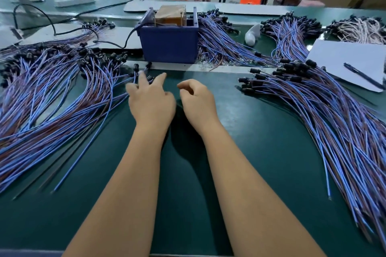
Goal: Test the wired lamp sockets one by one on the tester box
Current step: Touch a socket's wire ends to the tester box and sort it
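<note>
Reaching with spread, empty fingers, the left hand [151, 100] touches the sockets [135, 72] at the left pile's [52, 94] edge, near the tester box [169, 43]. Best pinch just 1 socket, lifting clear of tangles. The right hand [197, 100] hovers loosely curled, empty.

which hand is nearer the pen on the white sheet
Right. The right hand hovers over the green mat mid-table, with the pen off to its right past a wire bundle. The left hand is farther left, fingers at the left pile's sockets.
</note>
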{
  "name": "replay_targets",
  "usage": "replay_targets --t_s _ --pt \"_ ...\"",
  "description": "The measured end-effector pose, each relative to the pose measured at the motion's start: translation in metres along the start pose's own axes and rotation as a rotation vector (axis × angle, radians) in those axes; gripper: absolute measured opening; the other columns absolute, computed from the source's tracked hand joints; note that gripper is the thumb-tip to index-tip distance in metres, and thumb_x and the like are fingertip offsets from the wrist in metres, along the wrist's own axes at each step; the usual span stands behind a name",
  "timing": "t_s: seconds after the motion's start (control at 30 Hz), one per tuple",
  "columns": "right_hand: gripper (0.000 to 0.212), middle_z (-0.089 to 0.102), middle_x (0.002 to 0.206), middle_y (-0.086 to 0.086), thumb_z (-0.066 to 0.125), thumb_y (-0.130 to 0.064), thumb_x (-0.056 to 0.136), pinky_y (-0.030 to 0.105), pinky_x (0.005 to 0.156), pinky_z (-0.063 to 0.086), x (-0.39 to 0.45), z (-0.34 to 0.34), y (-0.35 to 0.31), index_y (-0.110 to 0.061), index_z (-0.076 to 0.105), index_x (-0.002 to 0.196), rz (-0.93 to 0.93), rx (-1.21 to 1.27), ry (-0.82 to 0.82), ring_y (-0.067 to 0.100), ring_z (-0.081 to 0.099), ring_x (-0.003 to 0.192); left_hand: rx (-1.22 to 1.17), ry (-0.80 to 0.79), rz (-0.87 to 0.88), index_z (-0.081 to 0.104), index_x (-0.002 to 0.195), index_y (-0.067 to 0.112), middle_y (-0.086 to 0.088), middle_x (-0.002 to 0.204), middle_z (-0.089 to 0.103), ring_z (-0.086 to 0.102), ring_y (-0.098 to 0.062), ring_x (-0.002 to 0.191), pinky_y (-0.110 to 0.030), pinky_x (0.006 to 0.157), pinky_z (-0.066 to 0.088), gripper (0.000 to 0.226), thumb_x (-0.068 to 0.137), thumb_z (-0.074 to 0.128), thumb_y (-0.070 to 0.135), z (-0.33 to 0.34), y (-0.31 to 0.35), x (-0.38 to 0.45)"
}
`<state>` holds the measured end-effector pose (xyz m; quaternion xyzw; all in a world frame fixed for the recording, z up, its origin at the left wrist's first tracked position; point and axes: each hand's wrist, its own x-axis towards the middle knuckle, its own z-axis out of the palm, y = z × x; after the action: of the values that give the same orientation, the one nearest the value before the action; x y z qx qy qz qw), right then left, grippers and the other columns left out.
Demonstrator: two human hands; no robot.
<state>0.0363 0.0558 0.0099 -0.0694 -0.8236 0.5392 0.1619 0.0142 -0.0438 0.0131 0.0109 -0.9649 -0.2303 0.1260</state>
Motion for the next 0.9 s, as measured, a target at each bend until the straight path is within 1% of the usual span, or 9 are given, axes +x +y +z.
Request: replay_targets --t_s 0.1,0.27,0.43,0.5,0.57,0.67,0.77,0.83,0.9 --pt "0.024 0.066 0.109 0.003 0.048 -0.007 0.093 0.018 0.078 0.037 -0.001 0.000 0.001 -0.013 0.067 0.107 0.002 -0.033 -0.027 0.015 0.057 0.098 0.060 -0.093 -0.106 0.035 0.150 0.024 -0.014 0.149 0.039 0.034 -0.037 0.123 -0.040 0.096 0.034 0.057 0.094 0.043 0.023 -0.002 -0.010 0.004" --pt "0.022 0.066 0.108 0.005 0.049 -0.009 0.093 0.026 0.085 0.043 -0.002 0.001 0.001 -0.014 0.067 0.105 -0.002 -0.056 -0.053 0.017 0.058 0.099 -0.008 -0.010 -0.076 0.048 0.138 0.015 -0.019 0.135 0.047 0.041 -0.040 0.121 -0.043 0.095 0.035 0.046 0.093 0.049 0.017 -0.002 -0.010 0.002" --pt "0.021 0.063 0.085 -0.005 0.049 -0.009 0.093 0.007 0.058 0.037 -0.001 -0.002 0.000 -0.015 0.068 0.101 0.027 0.049 -0.019 0.008 0.053 0.076 -0.106 0.051 -0.055 0.068 0.123 0.018 -0.017 0.119 0.063 0.053 -0.040 0.111 -0.042 0.091 0.044 0.034 0.093 0.051 0.016 -0.001 -0.017 0.008" --pt "0.021 0.060 0.078 -0.008 0.049 -0.009 0.093 0.006 0.053 0.036 -0.002 -0.003 0.000 -0.015 0.068 0.099 0.048 0.095 -0.003 0.004 0.050 0.066 -0.169 0.080 -0.029 0.074 0.111 0.019 -0.013 0.104 0.069 0.059 -0.037 0.099 -0.040 0.080 0.050 0.029 0.092 0.052 0.016 -0.001 -0.018 0.008" --pt "0.019 0.060 0.077 -0.009 0.050 -0.009 0.093 0.007 0.053 0.036 -0.001 -0.004 0.000 -0.016 0.068 0.097 0.060 0.116 0.008 0.004 0.048 0.064 -0.217 0.108 -0.013 0.077 0.101 0.018 -0.011 0.089 0.070 0.060 -0.033 0.084 -0.034 0.066 0.046 0.027 0.093 0.052 0.016 0.000 -0.018 0.006" --pt "0.019 0.062 0.078 -0.008 0.051 -0.008 0.093 0.011 0.056 0.039 -0.001 -0.004 0.001 -0.018 0.067 0.094 0.070 0.145 0.015 0.005 0.049 0.065 -0.318 0.146 -0.036 0.075 0.112 0.021 -0.008 0.103 0.068 0.059 -0.022 0.084 -0.030 0.068 0.039 0.028 0.097 0.050 0.020 0.000 -0.019 0.006" --pt "0.021 0.063 0.079 -0.007 0.049 -0.007 0.092 0.012 0.062 0.043 -0.001 -0.004 0.001 -0.019 0.067 0.092 0.083 0.179 0.026 0.010 0.054 0.073 -0.509 0.208 -0.067 0.072 0.118 0.020 -0.001 0.111 0.067 0.058 -0.013 0.091 -0.029 0.079 0.045 0.028 0.098 0.053 0.021 -0.002 -0.016 0.008" --pt "0.022 0.066 0.080 -0.003 0.047 -0.007 0.094 0.022 0.076 0.049 -0.001 -0.004 0.000 -0.018 0.066 0.091 0.108 0.227 0.036 0.014 0.059 0.079 -0.794 0.245 -0.082 0.075 0.108 0.018 0.006 0.090 0.070 0.058 -0.008 0.077 -0.031 0.073 0.049 0.023 0.095 0.056 0.016 -0.006 -0.012 0.009" --pt "0.023 0.069 0.079 0.004 0.042 -0.012 0.099 0.032 0.080 0.052 -0.001 -0.005 -0.003 -0.015 0.064 0.094 0.142 0.335 0.003 0.019 0.064 0.079 -1.166 0.165 -0.066 0.076 0.095 0.015 0.005 0.080 0.071 0.057 -0.007 0.070 -0.024 0.066 0.047 0.023 0.094 0.054 0.010 -0.013 -0.005 0.006"
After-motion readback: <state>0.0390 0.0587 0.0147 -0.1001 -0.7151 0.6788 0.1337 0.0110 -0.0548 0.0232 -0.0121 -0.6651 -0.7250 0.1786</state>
